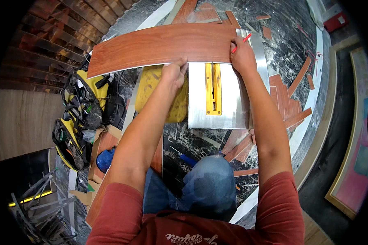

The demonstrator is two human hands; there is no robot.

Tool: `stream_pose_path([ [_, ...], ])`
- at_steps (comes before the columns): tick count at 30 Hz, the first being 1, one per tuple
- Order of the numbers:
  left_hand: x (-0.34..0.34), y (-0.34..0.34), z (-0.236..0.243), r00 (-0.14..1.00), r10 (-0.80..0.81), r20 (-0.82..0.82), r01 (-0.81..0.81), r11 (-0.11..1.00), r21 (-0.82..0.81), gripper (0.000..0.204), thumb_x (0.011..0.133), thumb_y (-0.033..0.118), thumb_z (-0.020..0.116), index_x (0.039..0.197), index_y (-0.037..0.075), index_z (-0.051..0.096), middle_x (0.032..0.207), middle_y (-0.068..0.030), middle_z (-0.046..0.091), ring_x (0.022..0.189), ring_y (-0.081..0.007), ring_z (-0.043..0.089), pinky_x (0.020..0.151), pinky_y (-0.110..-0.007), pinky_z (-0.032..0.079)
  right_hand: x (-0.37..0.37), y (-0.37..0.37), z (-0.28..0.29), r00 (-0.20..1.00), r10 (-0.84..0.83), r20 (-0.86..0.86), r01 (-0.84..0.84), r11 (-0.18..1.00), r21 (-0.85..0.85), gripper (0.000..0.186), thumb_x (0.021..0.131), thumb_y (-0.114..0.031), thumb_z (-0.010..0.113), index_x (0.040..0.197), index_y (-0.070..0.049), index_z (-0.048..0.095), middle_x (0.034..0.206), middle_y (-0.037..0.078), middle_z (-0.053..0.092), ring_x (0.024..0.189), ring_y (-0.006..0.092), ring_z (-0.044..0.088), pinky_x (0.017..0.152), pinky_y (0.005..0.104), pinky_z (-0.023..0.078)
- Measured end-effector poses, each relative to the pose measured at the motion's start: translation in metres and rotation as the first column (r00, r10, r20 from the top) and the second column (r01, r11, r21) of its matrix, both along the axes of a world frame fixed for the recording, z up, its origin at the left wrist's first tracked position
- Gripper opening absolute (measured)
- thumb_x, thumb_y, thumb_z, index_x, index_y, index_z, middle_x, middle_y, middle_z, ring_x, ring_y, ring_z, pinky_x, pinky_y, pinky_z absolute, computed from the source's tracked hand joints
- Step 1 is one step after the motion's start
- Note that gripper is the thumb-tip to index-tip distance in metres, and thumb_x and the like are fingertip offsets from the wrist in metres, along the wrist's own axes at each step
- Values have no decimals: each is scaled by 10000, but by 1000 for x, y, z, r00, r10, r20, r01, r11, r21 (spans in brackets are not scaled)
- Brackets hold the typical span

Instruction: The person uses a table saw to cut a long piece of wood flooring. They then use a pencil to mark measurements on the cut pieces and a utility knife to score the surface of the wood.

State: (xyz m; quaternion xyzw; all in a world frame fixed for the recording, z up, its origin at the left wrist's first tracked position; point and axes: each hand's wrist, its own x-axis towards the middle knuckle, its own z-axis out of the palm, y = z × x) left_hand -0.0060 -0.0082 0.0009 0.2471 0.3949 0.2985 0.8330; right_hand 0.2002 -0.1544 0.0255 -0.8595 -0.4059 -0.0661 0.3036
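Observation:
A long reddish-brown wood-look floor plank [159, 43] lies across the far part of a metal table saw top [198, 96]. The saw's yellow slotted insert [213, 90] shows on the near side, its far end running up to the plank's near edge. My left hand [174, 73] is closed on that near edge, left of the insert, thumb along the top. At the plank's right end, my right hand [243, 57] presses its fingers on the surface and holds a slim red pen [242, 43] between them. The fingers of both hands are partly hidden.
Plank offcuts [282, 100] litter the dark marbled floor on the right and beyond the saw. Yellow-and-black tool bags [86, 102] stand at the left, near a cardboard box [86, 198]. A blue-handled screwdriver [187, 159] lies by my knee. A framed picture [351, 163] leans at far right.

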Motion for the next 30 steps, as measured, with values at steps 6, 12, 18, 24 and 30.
stream_pose_path([
  [6, -3, -3, 6, 1000, -6, -18, 6, 1000, 16, 327, 917, -45, 662, 1214, 5, 536, 1172, -118, 621, 1084, -224, 622, 971, -287, 548, -4, -1, 3, 999, 28, 24, -29, 998, 53, 227, 972, -194, 553, 1116, -38, 634, 1062, 252, 666, 1014, 442, 620, 868, 495, 497],
  [12, -4, -5, 5, 1000, -11, -19, 11, 1000, -4, 305, 915, -45, 664, 1193, 5, 550, 1158, -117, 633, 1085, -225, 626, 965, -296, 554, -7, -4, 5, 1000, 21, -8, -21, 999, 44, 232, 973, -196, 556, 1130, -44, 634, 1093, 255, 657, 1032, 445, 616, 879, 490, 497],
  [18, -5, -6, 2, 1000, -9, -12, 9, 1000, 6, 304, 917, -44, 661, 1194, 18, 551, 1154, -117, 636, 1081, -226, 631, 951, -291, 559, -12, -6, 9, 999, -21, -37, 21, 1000, 8, 207, 976, -194, 542, 1076, -33, 625, 1095, 212, 646, 1056, 407, 604, 901, 478, 490],
  [24, -9, -9, 5, 1000, -19, -18, 19, 1000, 5, 321, 920, -42, 659, 1212, 15, 538, 1196, -125, 618, 1104, -225, 618, 962, -294, 552, -16, -8, 10, 1000, 4, -26, -3, 999, 33, 212, 971, -198, 543, 1075, -36, 634, 1100, 217, 646, 1058, 407, 606, 901, 477, 491],
  [30, -12, -13, 8, 1000, -20, -17, 20, 1000, -11, 317, 921, -45, 655, 1211, 14, 542, 1164, -118, 635, 1106, -220, 618, 993, -305, 529, -19, -11, 11, 999, -6, -40, 7, 1000, 21, 219, 969, -197, 544, 1085, -35, 636, 1094, 209, 649, 1057, 407, 606, 901, 478, 491],
])
